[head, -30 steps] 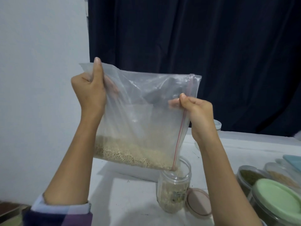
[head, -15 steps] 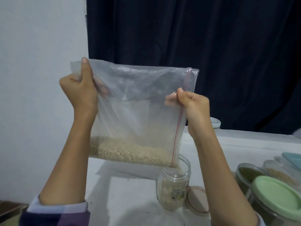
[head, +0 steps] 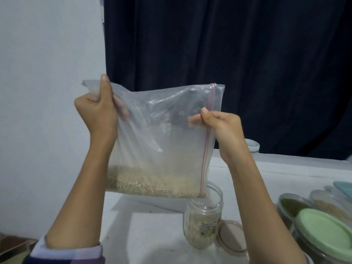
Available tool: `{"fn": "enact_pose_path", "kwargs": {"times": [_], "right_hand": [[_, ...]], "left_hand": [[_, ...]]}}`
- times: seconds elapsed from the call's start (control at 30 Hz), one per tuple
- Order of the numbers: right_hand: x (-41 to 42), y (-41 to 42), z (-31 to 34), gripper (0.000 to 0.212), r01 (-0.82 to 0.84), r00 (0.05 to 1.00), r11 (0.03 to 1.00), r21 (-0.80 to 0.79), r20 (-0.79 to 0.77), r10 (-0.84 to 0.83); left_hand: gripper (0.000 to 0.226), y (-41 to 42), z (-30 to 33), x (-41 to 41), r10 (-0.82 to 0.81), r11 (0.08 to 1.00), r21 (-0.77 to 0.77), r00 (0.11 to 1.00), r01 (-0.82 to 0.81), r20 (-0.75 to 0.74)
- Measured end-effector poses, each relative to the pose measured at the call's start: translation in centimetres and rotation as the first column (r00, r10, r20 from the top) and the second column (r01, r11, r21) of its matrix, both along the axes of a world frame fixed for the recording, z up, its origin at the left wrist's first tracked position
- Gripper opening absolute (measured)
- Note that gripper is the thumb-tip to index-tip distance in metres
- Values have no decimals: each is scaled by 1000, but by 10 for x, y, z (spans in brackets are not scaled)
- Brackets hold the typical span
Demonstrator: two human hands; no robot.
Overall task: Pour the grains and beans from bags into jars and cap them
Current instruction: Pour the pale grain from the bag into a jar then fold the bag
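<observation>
I hold a clear zip bag (head: 163, 141) up in the air, turned on its side, with pale grains (head: 152, 184) lying along its lower edge. My left hand (head: 97, 109) grips the bag's upper left corner. My right hand (head: 222, 125) pinches it at the red zip strip on the right side. The bag's lower right corner hangs just over the mouth of an open glass jar (head: 202, 223) on the white table (head: 144, 233). The jar is partly filled with grains. Its beige lid (head: 231, 238) lies flat beside it on the right.
At the right edge stand a jar with a green lid (head: 323, 233), an open jar of green beans (head: 289, 204), another with pale grains (head: 327, 204) and a blue lid (head: 344, 187). A white-capped jar (head: 253, 146) stands behind my right wrist. A white wall and dark curtain are behind.
The bag and both hands have come down a little in view, and the left corner now sits lower relative to the right side. The bag's lower corner stays over the jar mouth.
</observation>
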State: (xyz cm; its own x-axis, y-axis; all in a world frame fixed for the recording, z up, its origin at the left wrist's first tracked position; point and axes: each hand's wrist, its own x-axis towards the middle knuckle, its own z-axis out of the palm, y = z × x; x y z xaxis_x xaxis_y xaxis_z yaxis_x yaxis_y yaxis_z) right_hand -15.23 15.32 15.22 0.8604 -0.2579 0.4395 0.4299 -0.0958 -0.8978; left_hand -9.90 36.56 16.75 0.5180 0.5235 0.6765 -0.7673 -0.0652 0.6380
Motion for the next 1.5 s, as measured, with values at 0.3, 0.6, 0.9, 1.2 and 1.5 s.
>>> {"fn": "enact_pose_path", "kwargs": {"times": [0.3, 0.6, 0.9, 1.2, 1.5], "right_hand": [[2, -1, 0, 28, 24, 999, 999, 32, 45, -25], [7, -1, -6, 29, -29, 999, 999, -15, 45, 29], [11, -6, -7, 30, -27, 995, 996, 85, 100, 18], [8, -8, -13, 29, -35, 996, 997, 74, 86, 29], [9, -9, -15, 30, -9, 994, 993, 114, 112, -4]], "left_hand": [[62, 4, 2, 8, 58, 997, -49, 998, -58, 11], [59, -4, 3, 15, 77, 997, 19, 997, -77, -7], [58, -1, 12, 11, 74, 997, -23, 997, -73, 33], [67, -5, 5, 5, 41, 999, 34, 999, -41, -10], [66, -11, 10, 2, 72, 997, -22, 997, -72, 15]]}}
